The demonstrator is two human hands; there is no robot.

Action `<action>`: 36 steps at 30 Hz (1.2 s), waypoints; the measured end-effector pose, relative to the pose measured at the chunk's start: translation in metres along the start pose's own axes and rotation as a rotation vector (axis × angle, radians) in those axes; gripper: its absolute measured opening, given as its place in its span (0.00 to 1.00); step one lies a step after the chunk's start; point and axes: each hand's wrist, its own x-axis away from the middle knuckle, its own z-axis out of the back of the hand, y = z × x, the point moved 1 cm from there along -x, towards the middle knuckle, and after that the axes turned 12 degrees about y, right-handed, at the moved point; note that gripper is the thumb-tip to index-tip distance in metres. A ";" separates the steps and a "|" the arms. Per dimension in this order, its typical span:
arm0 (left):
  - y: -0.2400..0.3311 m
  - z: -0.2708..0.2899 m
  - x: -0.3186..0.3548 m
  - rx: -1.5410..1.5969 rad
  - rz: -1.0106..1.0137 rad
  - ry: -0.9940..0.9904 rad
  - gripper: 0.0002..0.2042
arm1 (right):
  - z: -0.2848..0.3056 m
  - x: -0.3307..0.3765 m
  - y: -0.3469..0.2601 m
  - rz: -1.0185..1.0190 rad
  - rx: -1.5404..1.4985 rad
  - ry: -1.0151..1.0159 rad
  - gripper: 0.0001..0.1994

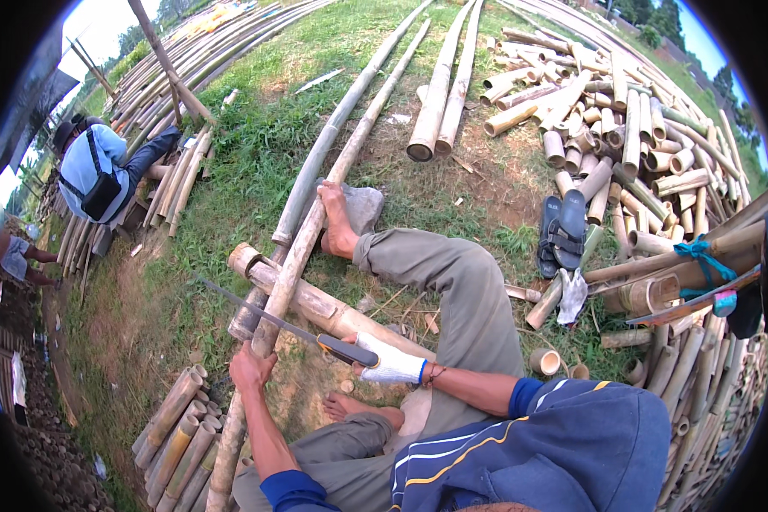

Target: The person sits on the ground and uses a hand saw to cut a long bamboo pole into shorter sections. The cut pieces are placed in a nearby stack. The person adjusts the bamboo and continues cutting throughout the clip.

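A long bamboo pole point(305, 241) runs away from me, resting across a thicker bamboo piece point(337, 317) on the ground. My bare left hand point(252, 369) is closed around the near part of the pole. In a white glove, my right hand point(391, 358) grips the dark and yellow handle of a hand saw point(347, 350). Its thin blade lies across the pole, a little beyond my left hand. Whether the blade has cut into the bamboo is too small to tell. My bare foot point(340, 224) presses against the pole farther out, beside a grey stone point(364, 208).
Cut bamboo pieces point(179, 435) are stacked at lower left; a large heap point(623, 128) lies at right. Black sandals point(563, 229) and a white glove point(573, 299) lie near it. More poles point(444, 94) stretch ahead. A person in light blue point(102, 171) sits at left.
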 end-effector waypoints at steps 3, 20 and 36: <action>0.000 -0.002 -0.003 -0.013 0.004 -0.014 0.31 | -0.003 -0.001 0.005 0.119 0.128 0.047 0.31; -0.028 -0.007 0.001 -0.036 0.040 -0.048 0.35 | -0.017 -0.019 -0.049 0.140 0.145 0.037 0.28; -0.021 -0.021 -0.015 0.084 0.087 -0.088 0.50 | -0.020 -0.033 -0.058 0.273 0.141 0.131 0.29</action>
